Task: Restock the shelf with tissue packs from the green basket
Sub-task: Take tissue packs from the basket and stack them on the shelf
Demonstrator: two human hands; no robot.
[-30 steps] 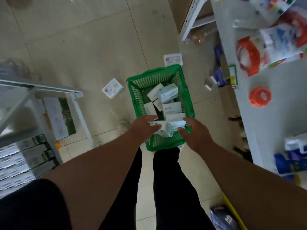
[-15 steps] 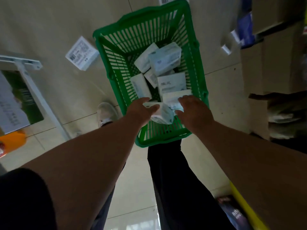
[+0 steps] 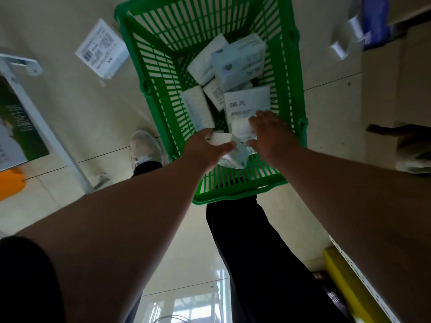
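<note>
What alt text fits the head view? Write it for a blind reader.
Two bare hands reach into a green basket on a tiled floor: the left hand grips a tissue pack, the right hand grasps another pack. More packs lie deeper in the basket.

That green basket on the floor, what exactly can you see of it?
The green basket looks like moulded plastic, rectangular, with slatted walls, a slotted bottom and a thick rim. It stands upright on pale floor tiles, in front of the person's dark trouser legs. Several white tissue packs lie jumbled inside. Both hands reach into its near end: the left hand grips one pack and the right hand rests on another.
</note>
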